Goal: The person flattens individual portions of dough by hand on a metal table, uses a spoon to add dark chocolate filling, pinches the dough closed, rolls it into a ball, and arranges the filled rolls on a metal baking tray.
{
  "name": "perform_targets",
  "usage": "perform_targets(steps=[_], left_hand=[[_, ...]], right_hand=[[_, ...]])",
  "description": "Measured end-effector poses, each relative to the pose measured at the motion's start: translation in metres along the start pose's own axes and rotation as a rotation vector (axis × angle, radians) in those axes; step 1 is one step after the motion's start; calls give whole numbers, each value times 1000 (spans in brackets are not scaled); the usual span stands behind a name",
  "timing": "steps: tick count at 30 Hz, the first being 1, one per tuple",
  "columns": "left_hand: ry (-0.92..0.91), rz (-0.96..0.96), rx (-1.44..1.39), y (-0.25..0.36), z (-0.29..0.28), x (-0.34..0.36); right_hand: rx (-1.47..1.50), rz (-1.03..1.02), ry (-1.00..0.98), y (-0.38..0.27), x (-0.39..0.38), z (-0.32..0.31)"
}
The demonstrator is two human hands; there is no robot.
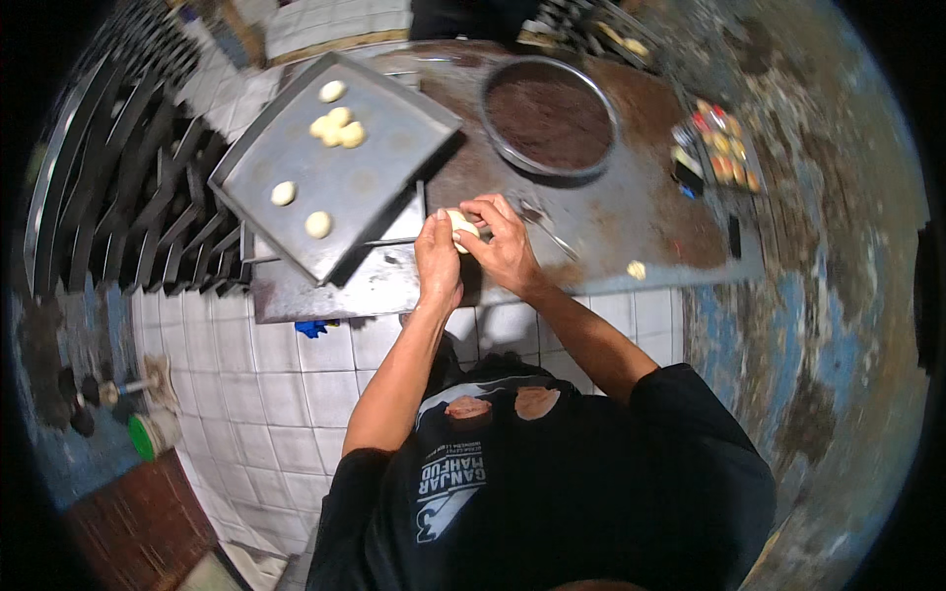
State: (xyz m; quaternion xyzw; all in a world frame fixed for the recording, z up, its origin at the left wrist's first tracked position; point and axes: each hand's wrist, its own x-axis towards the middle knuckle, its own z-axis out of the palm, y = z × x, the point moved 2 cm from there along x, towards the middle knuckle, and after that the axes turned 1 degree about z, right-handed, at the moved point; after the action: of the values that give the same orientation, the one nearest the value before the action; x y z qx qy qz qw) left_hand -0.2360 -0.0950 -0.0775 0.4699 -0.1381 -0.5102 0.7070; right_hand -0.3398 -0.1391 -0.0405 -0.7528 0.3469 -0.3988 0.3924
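My left hand and my right hand are closed together around a pale dough ball above the worn metal table. To their left is a square metal baking tray holding several dough balls. Beyond my hands, to the right, stands a round metal pan with a dark brown crumbly or paste-like filling. A metal utensil lies just right of my right hand, and a small pale dough piece sits near the front edge.
Stacked dark metal trays stand at the left. A pack of small colourful items is at the table's right. A green-lidded bucket sits on the tiled floor. A dark-clothed shape is beyond the table.
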Motion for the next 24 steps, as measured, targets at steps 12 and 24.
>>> perform_targets(steps=[12,24], left_hand=[[-340,62,335,-121,116,-109],[-314,-465,247,-144,44,-91]], right_hand=[[901,580,236,44,-164,-171],[-207,302,-2,197,-112,-127]])
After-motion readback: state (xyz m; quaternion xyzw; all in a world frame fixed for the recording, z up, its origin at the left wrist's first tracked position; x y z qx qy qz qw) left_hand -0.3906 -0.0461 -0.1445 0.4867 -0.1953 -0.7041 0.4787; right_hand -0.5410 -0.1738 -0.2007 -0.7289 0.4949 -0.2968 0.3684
